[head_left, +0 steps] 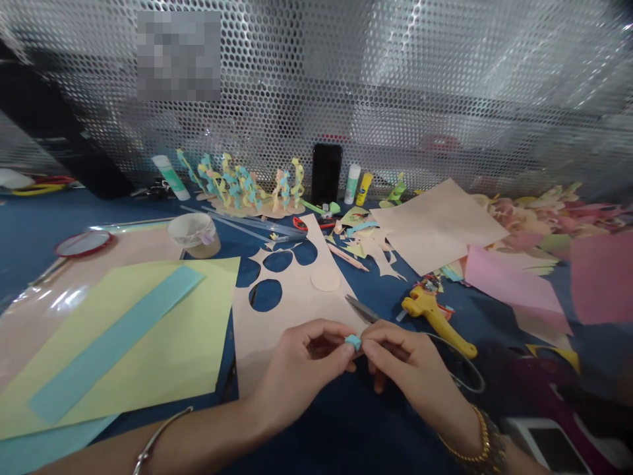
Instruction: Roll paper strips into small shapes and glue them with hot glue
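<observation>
Between thumb and forefinger, my left hand (pixel 309 356) pinches a small folded piece of light-blue paper (pixel 353 341). My right hand (pixel 408 363) is closed too, with its thumb and forefinger pinched at the right edge of that piece. Scissors (pixel 362 309) show their blades just behind my right hand; their handles are hidden, so I cannot tell whether the hand also holds them. Under and beyond my left hand lies a pale pink sheet (pixel 301 310) with several round holes cut out. A loose pale disc (pixel 325 278) rests on it.
Left are a yellow-green sheet (pixel 198 343), a blue strip (pixel 119 340) and a cup (pixel 195 234). A yellow glue gun (pixel 440 320) with a cord lies right, near pink sheets (pixel 514 284). Curled paper stems (pixel 242 185), a phone (pixel 326 173) and a glue stick (pixel 352 185) stand behind.
</observation>
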A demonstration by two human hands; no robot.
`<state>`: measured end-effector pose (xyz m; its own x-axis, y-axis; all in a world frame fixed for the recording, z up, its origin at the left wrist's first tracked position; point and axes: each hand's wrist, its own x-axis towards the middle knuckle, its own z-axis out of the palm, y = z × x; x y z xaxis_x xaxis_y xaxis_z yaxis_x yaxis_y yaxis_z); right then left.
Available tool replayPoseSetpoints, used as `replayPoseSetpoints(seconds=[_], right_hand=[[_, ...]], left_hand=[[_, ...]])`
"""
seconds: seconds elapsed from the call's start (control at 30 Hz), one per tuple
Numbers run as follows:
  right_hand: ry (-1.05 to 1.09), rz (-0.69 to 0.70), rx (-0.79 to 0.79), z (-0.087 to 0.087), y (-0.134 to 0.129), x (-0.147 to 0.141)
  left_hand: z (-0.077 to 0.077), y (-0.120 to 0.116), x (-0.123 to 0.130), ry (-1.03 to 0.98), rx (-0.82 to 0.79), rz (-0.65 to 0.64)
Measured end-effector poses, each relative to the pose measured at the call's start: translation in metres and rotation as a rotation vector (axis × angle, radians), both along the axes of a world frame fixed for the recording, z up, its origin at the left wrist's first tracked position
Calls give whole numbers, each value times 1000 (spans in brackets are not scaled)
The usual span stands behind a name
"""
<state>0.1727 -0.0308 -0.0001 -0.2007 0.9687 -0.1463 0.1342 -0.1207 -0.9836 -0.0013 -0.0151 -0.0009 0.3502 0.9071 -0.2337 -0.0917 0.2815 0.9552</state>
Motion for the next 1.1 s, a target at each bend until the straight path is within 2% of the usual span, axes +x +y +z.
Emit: replayPoseSetpoints(seconds=[0.27,0.43,0.63,0.7,0.87,1.1], right_hand=[[7,10,-16,-3,0,0],[-7,18,-22,-4,0,-1],[15,-5,-82,-1,1,-1],[20,-16,-96,-1,2,0],[66,-24,-149,-2,2,-1],[114,-73,-189,-5,1,-1]], left_hand=[[0,-1,2,-14,10,11],[1,-1,2,100,165,32],[3,-3,3,162,210,-27],[2,-4,3,146,187,-35],[-2,-2,1,43,76,53],[-5,-1,1,-60,-2,28]])
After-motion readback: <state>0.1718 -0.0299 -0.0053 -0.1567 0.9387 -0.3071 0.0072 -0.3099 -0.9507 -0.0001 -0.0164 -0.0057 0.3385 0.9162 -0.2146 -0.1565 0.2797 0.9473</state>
